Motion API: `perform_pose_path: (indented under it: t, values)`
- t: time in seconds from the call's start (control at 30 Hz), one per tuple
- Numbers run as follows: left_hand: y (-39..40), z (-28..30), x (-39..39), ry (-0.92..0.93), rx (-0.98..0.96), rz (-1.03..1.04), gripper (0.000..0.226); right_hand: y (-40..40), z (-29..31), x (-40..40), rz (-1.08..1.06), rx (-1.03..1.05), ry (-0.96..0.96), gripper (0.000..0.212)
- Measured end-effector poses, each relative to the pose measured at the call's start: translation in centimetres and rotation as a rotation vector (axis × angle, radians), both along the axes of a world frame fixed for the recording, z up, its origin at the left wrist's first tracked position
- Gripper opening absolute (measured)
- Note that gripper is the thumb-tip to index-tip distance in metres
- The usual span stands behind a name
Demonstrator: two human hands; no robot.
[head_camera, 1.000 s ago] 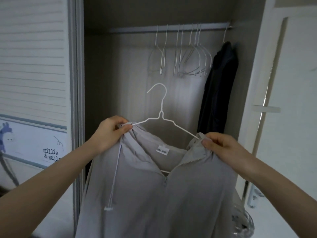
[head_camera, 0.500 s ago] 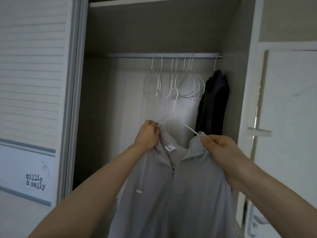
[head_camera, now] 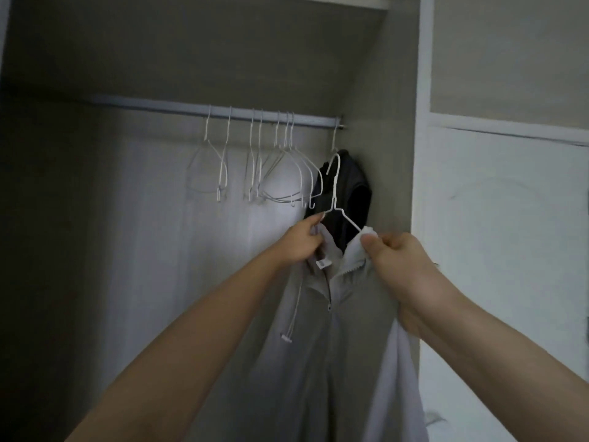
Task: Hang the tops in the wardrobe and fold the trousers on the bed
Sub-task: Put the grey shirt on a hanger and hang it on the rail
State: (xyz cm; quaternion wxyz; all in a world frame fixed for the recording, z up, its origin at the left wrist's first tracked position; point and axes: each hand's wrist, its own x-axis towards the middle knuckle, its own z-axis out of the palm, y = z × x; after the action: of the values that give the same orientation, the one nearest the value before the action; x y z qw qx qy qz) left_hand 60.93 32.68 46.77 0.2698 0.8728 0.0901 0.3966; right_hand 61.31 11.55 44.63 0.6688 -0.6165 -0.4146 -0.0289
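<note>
A light grey zip hoodie (head_camera: 325, 346) hangs on a white wire hanger (head_camera: 335, 189) that I hold up inside the open wardrobe. My left hand (head_camera: 298, 240) grips the hoodie's left shoulder over the hanger's end. My right hand (head_camera: 398, 266) pinches the right shoulder and collar. The hanger's hook is below the metal rail (head_camera: 216, 111), in front of a dark garment (head_camera: 350, 199) hanging at the rail's right end.
Several empty white wire hangers (head_camera: 255, 167) hang along the middle of the rail. The wardrobe's side panel (head_camera: 382, 154) stands just right of the dark garment. A white door (head_camera: 503, 250) lies further right.
Both hands have lifted the hoodie and hanger up and to the right, toward the rail's right end. My view has tilted upward and closed in on the wardrobe.
</note>
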Motion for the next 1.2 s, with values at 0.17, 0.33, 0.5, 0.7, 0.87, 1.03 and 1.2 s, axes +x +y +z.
perform_pose_path:
  t: [0.17,0.33,0.5,0.7,0.87,1.03,1.2]
  values:
    - [1.2,0.7,2.1,-0.086,-0.031,-0.03,0.072,1.7,1.3,0.8,-0.093,0.043,-0.031,0.031]
    - [2.6,-0.6,1.7,-0.273,-0.051,-0.081,0.077,4.2,2.4,1.2,-0.192,0.058,-0.044,0.043]
    - [4.9,-2.8,1.1,-0.262,-0.016,-0.082,0.083,8.0,5.3,2.0,-0.264,0.103,-0.042,0.046]
    - [5.7,-3.8,-0.2,-0.15,-0.008,-0.218,0.058,13.6,10.8,2.3,-0.402,0.138,-0.142,0.03]
    - [5.4,-4.1,-1.1,-0.101,-0.116,-0.378,0.095,17.1,15.1,2.2,-0.5,0.165,-0.232,0.03]
    - [7.5,-4.2,-0.5,0.011,0.033,-0.231,0.106,20.4,18.5,4.2,-0.52,0.123,-0.206,0.032]
    - [10.6,-5.3,-0.1,-0.029,0.118,-0.005,0.051,21.9,18.8,6.4,-0.58,-0.025,-0.249,0.029]
